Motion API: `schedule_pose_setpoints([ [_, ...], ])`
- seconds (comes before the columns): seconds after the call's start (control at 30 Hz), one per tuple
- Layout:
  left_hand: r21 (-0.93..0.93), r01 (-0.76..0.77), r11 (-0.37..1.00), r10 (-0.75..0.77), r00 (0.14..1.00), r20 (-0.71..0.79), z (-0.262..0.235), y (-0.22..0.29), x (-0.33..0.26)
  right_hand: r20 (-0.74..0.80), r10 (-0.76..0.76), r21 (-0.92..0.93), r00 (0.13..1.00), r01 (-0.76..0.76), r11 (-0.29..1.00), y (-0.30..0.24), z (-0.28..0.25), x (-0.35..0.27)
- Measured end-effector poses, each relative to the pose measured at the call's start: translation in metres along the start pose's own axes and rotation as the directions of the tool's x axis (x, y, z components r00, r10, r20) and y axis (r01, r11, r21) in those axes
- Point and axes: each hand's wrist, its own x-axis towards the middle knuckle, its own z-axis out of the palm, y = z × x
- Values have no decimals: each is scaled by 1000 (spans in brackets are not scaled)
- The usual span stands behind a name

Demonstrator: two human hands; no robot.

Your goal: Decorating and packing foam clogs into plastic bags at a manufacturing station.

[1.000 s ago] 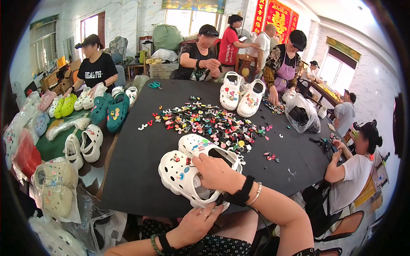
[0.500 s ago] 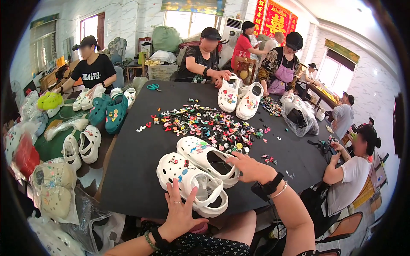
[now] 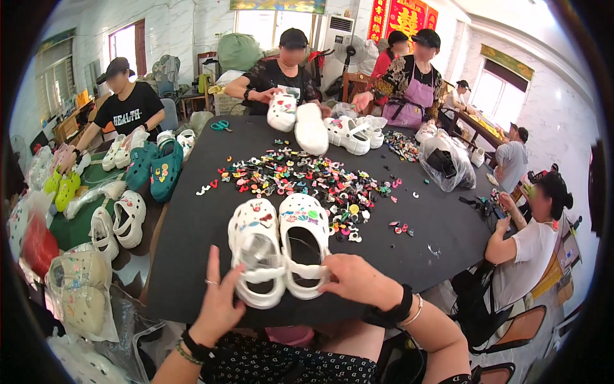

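Head view: the left hand (image 3: 220, 306) lies flat and released, fingers spread, at the heel of the left white clog (image 3: 257, 259). The right hand (image 3: 359, 280) has its grip closed on the heel strap of the right white clog (image 3: 304, 242). Both clogs sit side by side on the black table (image 3: 192, 243), with a pile of colourful charms (image 3: 307, 179) beyond.

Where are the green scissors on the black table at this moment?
In the head view, the green scissors lie at the far left part of the black table, beyond the pile of colourful charms, near the person in the dark cap.
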Motion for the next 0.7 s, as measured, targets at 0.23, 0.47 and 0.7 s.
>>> schedule_pose_setpoints([
  [0.23,267,131,955,-75,975,-210,-52,-21,20,-14,-6,280,1000,10,960,-66,60,12],
  [0.47,214,-27,977,81,965,-251,-49,31,38,10,-11,445,1000,5,896,-89,81,10],
  [0.7,-66,123,990,-122,992,18,-18,47,59,-108,-183,473,977,212,855,-84,87,-5],
])
